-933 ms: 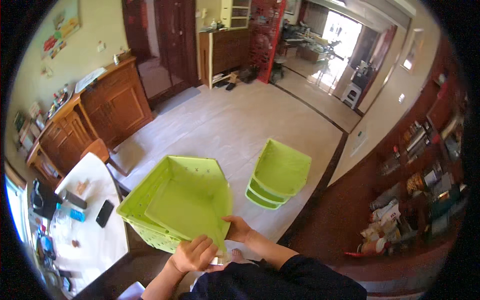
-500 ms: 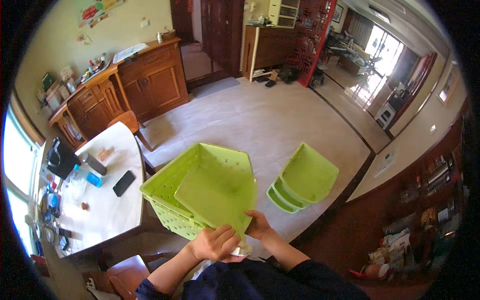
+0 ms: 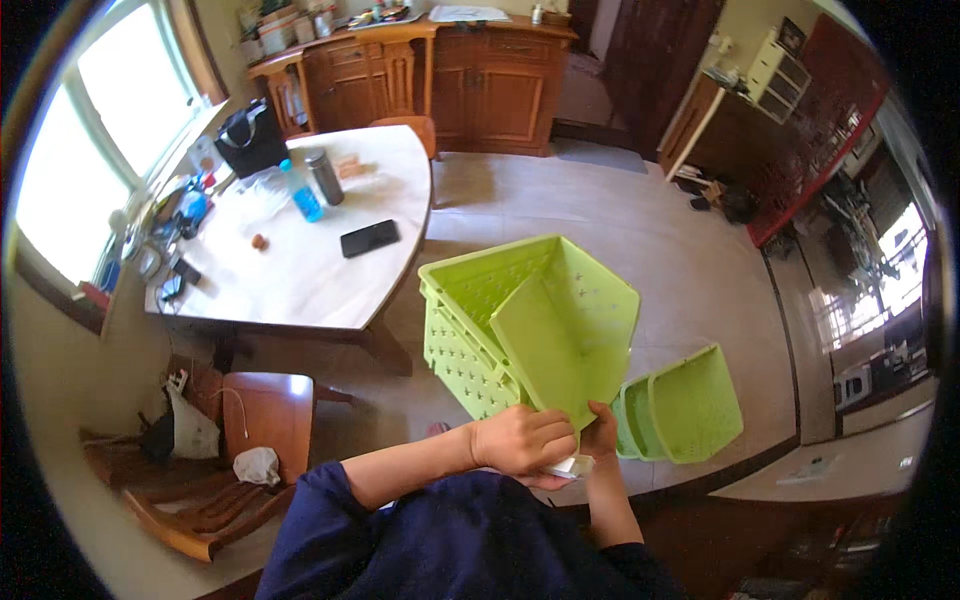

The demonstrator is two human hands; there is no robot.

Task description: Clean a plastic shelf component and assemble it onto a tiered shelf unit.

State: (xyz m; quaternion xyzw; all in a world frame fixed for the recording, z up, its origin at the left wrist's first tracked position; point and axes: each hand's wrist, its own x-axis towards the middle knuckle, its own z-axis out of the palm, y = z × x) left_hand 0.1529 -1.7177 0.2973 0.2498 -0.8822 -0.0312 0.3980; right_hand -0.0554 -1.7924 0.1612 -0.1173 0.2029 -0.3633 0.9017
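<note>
A light-green plastic basket with perforated sides hangs tilted in front of me, a flat sloping green panel inside it. At its near corner my left hand is closed in a fist, and a white cloth-like piece pokes out beneath the fingers. Whether those fingers also grip the basket is hidden. My right hand is closed on the basket's near right edge, thumb upward. Two more green baskets, nested together, stand on the floor to the right.
On the left is a white-topped table with a phone, a blue bottle, a dark flask and a black bag. A wooden chair stands near left. Wooden cabinets line the far wall.
My view has swung left, so table and chair show more fully. The basket stays in my hands, and the right hand sits closer to the left.
</note>
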